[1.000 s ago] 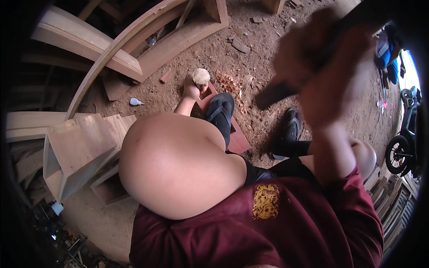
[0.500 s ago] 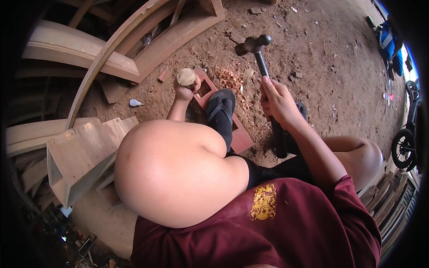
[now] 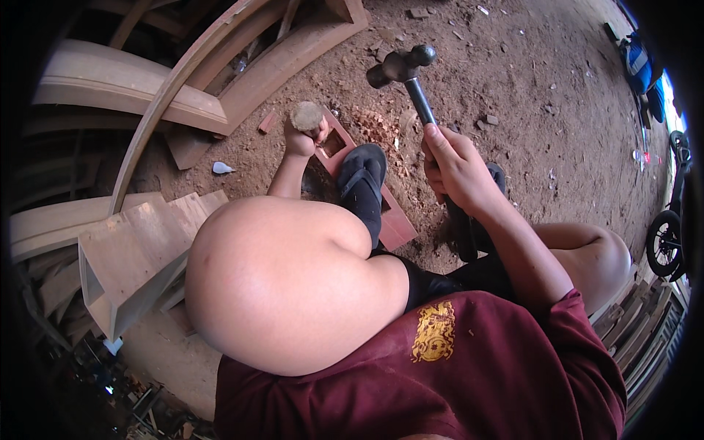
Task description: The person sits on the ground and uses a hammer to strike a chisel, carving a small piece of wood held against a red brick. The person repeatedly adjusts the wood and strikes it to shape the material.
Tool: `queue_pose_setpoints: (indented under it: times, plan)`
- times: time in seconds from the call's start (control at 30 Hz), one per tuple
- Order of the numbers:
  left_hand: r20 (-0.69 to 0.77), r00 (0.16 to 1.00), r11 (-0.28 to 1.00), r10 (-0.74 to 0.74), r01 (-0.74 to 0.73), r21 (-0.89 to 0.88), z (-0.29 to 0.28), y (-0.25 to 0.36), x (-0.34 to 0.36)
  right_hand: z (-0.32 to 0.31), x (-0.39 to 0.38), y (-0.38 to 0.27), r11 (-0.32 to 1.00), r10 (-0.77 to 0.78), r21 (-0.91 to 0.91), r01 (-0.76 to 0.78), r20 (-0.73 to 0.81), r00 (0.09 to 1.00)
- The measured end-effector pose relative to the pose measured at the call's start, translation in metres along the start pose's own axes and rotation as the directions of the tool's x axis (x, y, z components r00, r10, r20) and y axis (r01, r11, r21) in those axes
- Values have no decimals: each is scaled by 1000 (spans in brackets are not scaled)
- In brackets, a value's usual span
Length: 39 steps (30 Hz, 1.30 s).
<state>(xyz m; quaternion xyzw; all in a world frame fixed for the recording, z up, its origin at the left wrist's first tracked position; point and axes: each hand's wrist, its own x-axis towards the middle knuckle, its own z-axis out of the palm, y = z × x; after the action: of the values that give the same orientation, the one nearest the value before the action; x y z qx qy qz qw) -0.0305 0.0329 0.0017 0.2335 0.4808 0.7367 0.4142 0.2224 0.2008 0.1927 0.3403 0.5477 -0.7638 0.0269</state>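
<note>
Head view: curved wooden frames (image 3: pixel 220 81) lie far left on the dirt floor (image 3: pixel 528 81). Reddish mortised wood block (image 3: pixel 396 220) sits centre, under a sandalled foot (image 3: pixel 363 180). Right hand (image 3: pixel 458 172) grips hammer (image 3: pixel 411 81) raised. Left hand (image 3: pixel 301 139) is closed around chisel handle (image 3: pixel 306 116) at the block's far end.

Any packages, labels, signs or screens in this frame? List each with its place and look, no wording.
No packages, signs or screens show.
Shirt emblem: yellow, roughly oval printed motif on the chest of the dark red shirt, bottom centre; detail too small to tell.
</note>
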Motion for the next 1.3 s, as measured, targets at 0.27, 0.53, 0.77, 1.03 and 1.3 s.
queue_pose_setpoints:
  times: [0.27, 0.53, 0.77, 1.03, 1.3]
  plan:
    - [6, 999, 999, -44, 44, -2, -9, -10, 4, -2, 2, 0, 993, -99, -68, 98, -10, 995]
    - [-77, 996, 999, -37, 35, -20, -5, -22, 6, 21, -56, -165, 727, -687, -50, 685, -69, 723]
    - [-74, 997, 996, 1, 6, 91, -13, -23, 4, 63, 14, -36, 549, 5, -830, 101, 124, 992]
    - [-61, 998, 999, 11, -8, 42, -4, -18, -3, 37, -46, -150, 779, -603, -117, 616, 132, 787]
    - [-210, 976, 998, -62, 56, -35, 0, -13, -2, 60, 5, -5, 649, -202, -737, 188, 72, 977]
